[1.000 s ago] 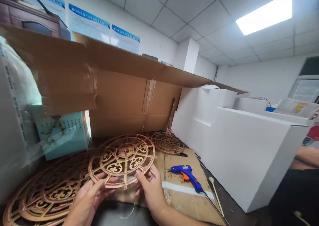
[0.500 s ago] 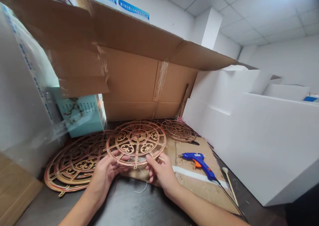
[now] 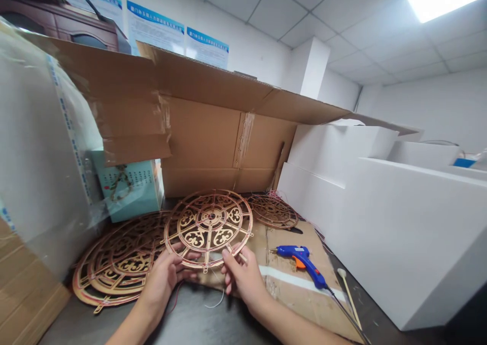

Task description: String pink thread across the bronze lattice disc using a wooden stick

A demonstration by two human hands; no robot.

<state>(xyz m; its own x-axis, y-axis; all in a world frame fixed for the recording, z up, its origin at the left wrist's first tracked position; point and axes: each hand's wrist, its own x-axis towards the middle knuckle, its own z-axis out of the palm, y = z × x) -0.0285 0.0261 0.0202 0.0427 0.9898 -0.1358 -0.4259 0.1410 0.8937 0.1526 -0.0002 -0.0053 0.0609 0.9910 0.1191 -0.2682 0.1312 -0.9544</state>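
Observation:
I hold a round wooden fretwork disc tilted up above the dark table. My left hand grips its lower left rim, fingers curled around the edge. My right hand pinches the lower right rim, with a thin pale stick poking out between the fingers. A white thread hangs from the disc down to the table. A stack of larger fretwork discs lies flat to the left of my hands. Another small disc lies behind, to the right.
A blue glue gun and a wooden stick lie on a flattened cardboard sheet to the right. An open brown carton stands behind, white boxes on the right, a teal box and plastic-wrapped bundle on the left.
The view rose slightly. My hands keep hold of the disc, which is tilted a little more upright than before.

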